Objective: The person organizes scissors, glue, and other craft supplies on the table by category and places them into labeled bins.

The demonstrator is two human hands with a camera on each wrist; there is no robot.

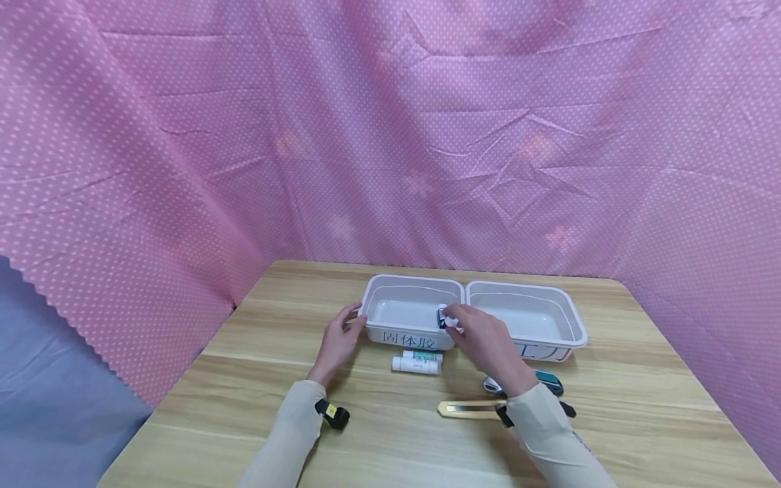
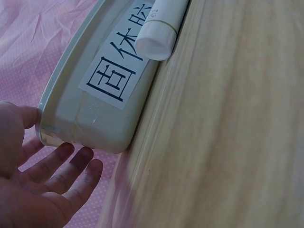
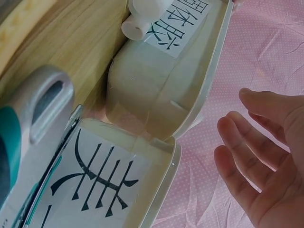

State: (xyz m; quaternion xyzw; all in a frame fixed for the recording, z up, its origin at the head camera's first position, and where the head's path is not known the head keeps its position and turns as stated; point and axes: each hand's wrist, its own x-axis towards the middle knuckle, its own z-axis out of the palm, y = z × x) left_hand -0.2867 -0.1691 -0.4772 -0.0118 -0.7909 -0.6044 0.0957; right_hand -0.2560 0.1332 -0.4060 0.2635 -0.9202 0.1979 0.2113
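My left hand point(image 1: 339, 342) holds the left end of a white plastic bin point(image 2: 111, 128), thumb and index finger at its rim and the other fingers loose along the end wall. My right hand point(image 1: 485, 339) is over this bin's right side, beside a dark-and-white glue stick point(image 1: 442, 316) inside the wall. In the right wrist view its fingers point(image 3: 235, 164) are spread and relaxed with nothing between them; the bin wall hides the glue stick there. Two white glue sticks, the nearer one point(image 1: 416, 365) in front of the other point(image 1: 422, 354), lie before the bin.
A second white bin point(image 1: 573, 325) adjoins on the right; both carry Chinese labels. A yellow box cutter point(image 1: 466, 409) and a teal-and-grey utility knife point(image 1: 547, 381) lie partly under my right forearm on the wooden table point(image 1: 378, 440). Pink dotted cloth point(image 1: 427, 169) hangs behind.
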